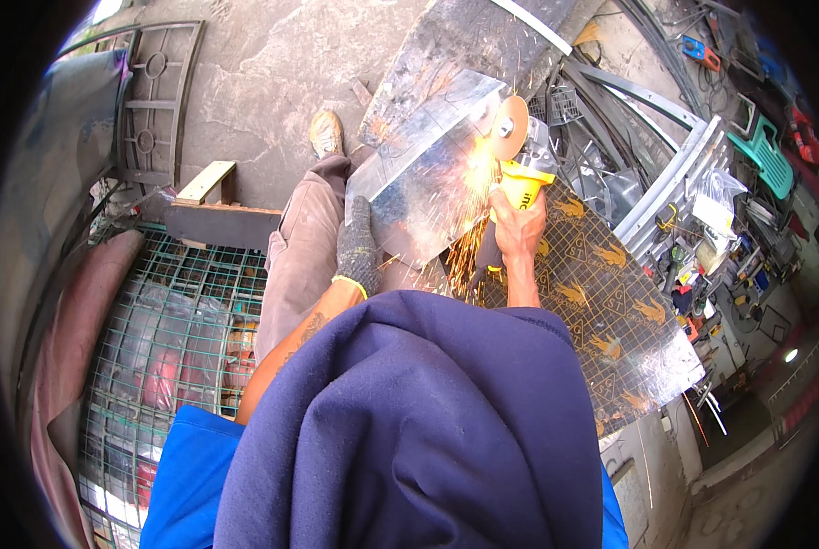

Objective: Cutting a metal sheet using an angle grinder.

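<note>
My right hand (519, 224), bare, is wrapped round the body of a yellow angle grinder (526, 186). Its round brown disc (510, 126) stands at the right edge of a shiny metal sheet (419, 197), and bright orange sparks spray down toward me. A dark knitted glove with a yellow cuff covers my left hand (358, 242), which grips the sheet's left edge near my leg; its fingertips are partly hidden. Beneath the far part of the sheet lies a dark, scuffed board (405, 87).
A patterned brown board (602, 311) lies to the right. Beyond it are metal strips (670, 188), a green plastic piece (765, 157) and cluttered tools. Green wire mesh (167, 320), a small wooden piece (205, 181) and a metal gate frame (158, 105) stand left. Dark blue cloth (409, 421) fills the near foreground.
</note>
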Motion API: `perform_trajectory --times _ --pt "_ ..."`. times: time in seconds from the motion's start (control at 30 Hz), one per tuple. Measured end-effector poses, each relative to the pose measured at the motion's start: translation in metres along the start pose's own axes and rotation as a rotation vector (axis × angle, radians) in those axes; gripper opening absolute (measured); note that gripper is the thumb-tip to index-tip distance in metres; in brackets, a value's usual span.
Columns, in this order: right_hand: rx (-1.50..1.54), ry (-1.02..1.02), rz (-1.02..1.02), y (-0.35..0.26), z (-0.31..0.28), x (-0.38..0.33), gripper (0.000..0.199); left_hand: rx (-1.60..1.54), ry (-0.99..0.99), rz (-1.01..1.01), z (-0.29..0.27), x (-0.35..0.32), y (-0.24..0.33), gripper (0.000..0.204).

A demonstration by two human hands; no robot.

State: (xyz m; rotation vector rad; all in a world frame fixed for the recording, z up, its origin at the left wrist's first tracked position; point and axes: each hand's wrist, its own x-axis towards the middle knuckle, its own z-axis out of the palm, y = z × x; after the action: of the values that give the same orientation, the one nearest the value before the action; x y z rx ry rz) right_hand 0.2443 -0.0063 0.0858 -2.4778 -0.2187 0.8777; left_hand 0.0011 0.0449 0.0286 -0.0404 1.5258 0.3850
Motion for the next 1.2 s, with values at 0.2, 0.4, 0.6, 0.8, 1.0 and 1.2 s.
perform_trajectory --times 0.2,0.4,0.6,0.8,1.0,1.2 --pt "0.36 0.012 0.002 -0.004 0.002 -0.013 0.04 -0.142 -0.052 -0.237 -0.016 0.014 0.005 0.041" --pt "0.329 0.015 0.048 0.004 -0.004 -0.013 0.038 -0.254 -0.058 -0.275 -0.004 -0.001 0.024 0.035" --pt "0.448 -0.013 0.145 -0.006 0.006 -0.021 0.037 -0.236 -0.121 -0.287 -0.021 -0.002 0.023 0.038" --pt "0.696 0.067 0.145 -0.007 -0.01 -0.029 0.034 0.666 0.175 0.206 -0.002 -0.009 0.057 0.043" --pt "0.778 0.25 0.249 0.018 -0.043 -0.048 0.034 1.359 -0.148 1.022 0.07 -0.004 0.105 0.057" --pt "0.882 0.338 0.327 0.038 -0.054 -0.06 0.038 1.929 -1.106 1.579 0.28 -0.013 0.124 0.079"
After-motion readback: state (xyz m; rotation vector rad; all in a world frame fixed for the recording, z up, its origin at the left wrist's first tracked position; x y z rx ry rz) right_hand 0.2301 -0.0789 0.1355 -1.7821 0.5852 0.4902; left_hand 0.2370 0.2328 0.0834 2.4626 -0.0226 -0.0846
